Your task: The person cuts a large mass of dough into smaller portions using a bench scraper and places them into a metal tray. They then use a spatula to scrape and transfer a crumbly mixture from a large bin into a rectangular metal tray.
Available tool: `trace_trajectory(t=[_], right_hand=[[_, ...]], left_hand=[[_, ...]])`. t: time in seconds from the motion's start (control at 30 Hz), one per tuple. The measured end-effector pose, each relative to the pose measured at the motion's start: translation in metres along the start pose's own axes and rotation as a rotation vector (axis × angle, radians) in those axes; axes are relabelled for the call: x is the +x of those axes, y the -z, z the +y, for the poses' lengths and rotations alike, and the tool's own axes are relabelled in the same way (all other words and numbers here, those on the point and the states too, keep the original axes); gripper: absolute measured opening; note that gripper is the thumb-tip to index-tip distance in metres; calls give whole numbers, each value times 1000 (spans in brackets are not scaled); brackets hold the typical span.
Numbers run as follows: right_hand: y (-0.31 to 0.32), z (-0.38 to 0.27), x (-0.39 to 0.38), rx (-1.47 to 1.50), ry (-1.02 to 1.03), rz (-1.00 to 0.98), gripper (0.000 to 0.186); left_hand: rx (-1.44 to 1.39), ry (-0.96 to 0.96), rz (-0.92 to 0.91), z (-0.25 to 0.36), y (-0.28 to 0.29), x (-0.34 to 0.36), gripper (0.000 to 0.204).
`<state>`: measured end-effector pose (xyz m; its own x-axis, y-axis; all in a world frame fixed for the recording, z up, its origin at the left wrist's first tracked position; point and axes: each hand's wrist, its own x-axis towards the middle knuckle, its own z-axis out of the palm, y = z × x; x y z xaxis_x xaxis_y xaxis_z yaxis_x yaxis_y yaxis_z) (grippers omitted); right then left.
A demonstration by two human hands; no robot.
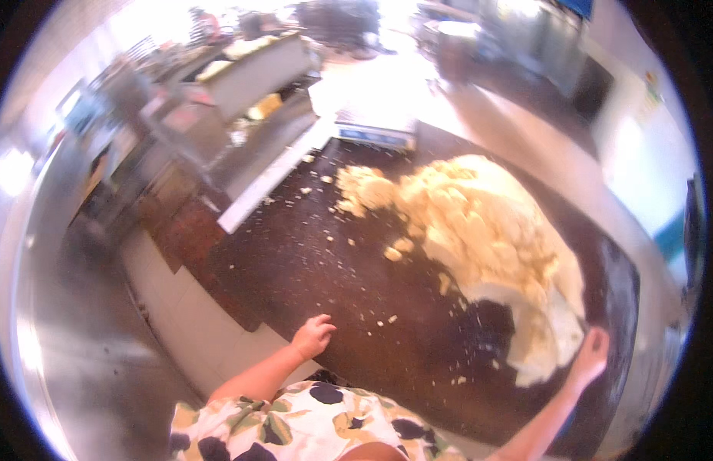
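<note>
A large mound of pale yellow dough lies on the dark tabletop, crumbly on its left side and smoother on its right. Its near end thins into a paler flap. Beside that flap's right edge is my right hand, its fingers curled round; blur hides whether dough is pinched in them. My left hand hovers over the near left part of the table, fingers loosely bent and slightly apart, with nothing visible in it. A smaller clump of crumbly dough touches the mound's far left side.
Loose dough bits and several crumbs dot the tabletop. A flat scale-like device with a blue front stands at the far edge. Left of it is a long metal trough. A steel surface runs along the left.
</note>
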<state>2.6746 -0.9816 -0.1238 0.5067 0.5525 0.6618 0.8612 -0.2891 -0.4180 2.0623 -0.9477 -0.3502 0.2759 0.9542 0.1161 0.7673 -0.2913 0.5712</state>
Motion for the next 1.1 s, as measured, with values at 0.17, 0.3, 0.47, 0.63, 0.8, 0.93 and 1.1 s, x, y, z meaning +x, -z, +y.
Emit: trace_trajectory(t=[0.17, 0.3, 0.47, 0.63, 0.8, 0.93, 1.1], right_hand=[[0, -11, -5, 125, 71, -46, 12], [-4, 0, 2, 174, 179, -26, 10], [-34, 29, -5, 452, 193, -244, 10], [-64, 95, 16, 411, 350, -254, 23], [-101, 134, 53, -82, 510, -437, 26], [-56, 149, 94, 221, 209, -699, 33], [-22, 192, 121, 555, -92, -695, 29]], left_hand=[[-8, -53, 60, -12, 10, -17, 20], [-20, -43, 110, -10, 14, -14, 20], [-9, 54, 101, 8, 9, -46, 21], [-13, -1, 277, 69, -32, -45, 21], [-232, 180, 376, 176, -108, -44, 22], [-539, 138, 313, 307, -165, 12, 20], [-783, -139, 127, 478, -167, 117, 29]])
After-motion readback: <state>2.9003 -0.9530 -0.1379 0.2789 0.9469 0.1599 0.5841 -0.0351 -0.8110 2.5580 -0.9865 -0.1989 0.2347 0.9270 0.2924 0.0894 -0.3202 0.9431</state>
